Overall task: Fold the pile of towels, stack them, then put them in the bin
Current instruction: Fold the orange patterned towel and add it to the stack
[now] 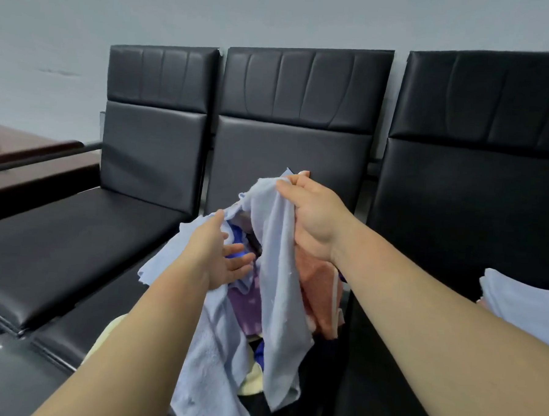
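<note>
The right hand [314,219] grips a light blue towel [278,287] by its top edge, above the loose pile [245,308] on the middle seat of the black bench [74,235]. The left hand [216,252] is beside it, fingers spread and holding nothing. The cloth hangs limp, so it looks light and soft, best taken at a free top corner.

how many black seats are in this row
3: the left seat nearest the wooden table, the middle seat under the towel pile, and the right seat bearing folded towels. More may lie beyond the frame.
</note>
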`<state>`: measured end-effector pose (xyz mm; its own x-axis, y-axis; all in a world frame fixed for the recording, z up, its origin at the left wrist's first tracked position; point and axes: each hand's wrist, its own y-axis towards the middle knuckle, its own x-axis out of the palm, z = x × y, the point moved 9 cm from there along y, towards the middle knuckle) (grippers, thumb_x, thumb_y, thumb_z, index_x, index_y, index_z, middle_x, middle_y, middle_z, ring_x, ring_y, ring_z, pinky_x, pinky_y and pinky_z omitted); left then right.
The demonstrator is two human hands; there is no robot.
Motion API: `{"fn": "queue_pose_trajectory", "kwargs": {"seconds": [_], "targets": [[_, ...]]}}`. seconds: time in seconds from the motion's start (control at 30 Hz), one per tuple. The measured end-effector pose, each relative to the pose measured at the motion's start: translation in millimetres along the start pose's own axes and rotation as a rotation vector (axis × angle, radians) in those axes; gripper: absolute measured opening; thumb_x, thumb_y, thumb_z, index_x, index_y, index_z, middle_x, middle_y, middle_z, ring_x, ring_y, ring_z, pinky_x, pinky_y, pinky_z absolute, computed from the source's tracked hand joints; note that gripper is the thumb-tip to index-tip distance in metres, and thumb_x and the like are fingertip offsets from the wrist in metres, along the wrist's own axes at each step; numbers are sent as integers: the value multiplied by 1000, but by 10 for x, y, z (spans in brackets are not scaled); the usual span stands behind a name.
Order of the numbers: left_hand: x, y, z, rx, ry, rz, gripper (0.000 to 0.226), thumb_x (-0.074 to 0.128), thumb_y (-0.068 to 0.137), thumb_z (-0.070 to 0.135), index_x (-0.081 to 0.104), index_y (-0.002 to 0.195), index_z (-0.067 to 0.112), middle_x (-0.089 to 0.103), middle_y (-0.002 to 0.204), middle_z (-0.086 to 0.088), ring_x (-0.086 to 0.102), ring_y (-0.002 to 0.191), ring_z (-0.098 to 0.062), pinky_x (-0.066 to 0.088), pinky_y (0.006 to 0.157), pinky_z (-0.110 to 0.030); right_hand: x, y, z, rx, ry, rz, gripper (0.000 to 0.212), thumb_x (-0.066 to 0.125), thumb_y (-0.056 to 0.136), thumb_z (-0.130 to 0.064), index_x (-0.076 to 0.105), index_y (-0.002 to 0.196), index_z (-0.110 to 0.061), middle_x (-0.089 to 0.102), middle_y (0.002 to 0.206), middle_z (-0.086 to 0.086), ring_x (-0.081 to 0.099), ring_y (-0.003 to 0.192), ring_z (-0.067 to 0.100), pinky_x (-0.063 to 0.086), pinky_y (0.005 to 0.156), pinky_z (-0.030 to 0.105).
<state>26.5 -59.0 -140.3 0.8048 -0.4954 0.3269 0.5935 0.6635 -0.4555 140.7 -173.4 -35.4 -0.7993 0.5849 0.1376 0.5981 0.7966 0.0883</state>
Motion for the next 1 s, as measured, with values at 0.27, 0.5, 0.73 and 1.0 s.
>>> {"fn": "queue_pose_trajectory", "kwargs": {"seconds": [0.27,0.5,0.73,1.0], "targets": [[369,-101,-41,-36,-230,-195,20,47,98,2,59,82,6,57,59,-6,61,57,-20,56,56,-30,42,-343,73,149,189,-306,35,46,110,-20,70,122,1,71,122,21,68,119,31,50,108,44],[-24,155,159,235,787,315,39,66,78,18,58,113,4,62,98,-14,62,90,-33,54,78,-39,-1084,-363,1104,296,-681,258,24,76,86,-33,66,106,-23,62,105,-4,61,92,17,54,81,36],[185,0,77,432,1009,355,65,58,94,18,27,149,4,39,146,-21,50,125,-39,31,82,-34,-1106,-180,1533,418,-954,217,71,71,90,-51,51,148,-16,60,139,11,60,121,31,51,95,37],[696,-102,4,619,967,157,52,51,95,57,56,137,26,50,140,-1,51,125,-25,44,99,-33,-1299,-255,704,113,-400,285,11,62,101,-19,73,101,-15,76,104,15,73,98,32,59,94,46]]}}
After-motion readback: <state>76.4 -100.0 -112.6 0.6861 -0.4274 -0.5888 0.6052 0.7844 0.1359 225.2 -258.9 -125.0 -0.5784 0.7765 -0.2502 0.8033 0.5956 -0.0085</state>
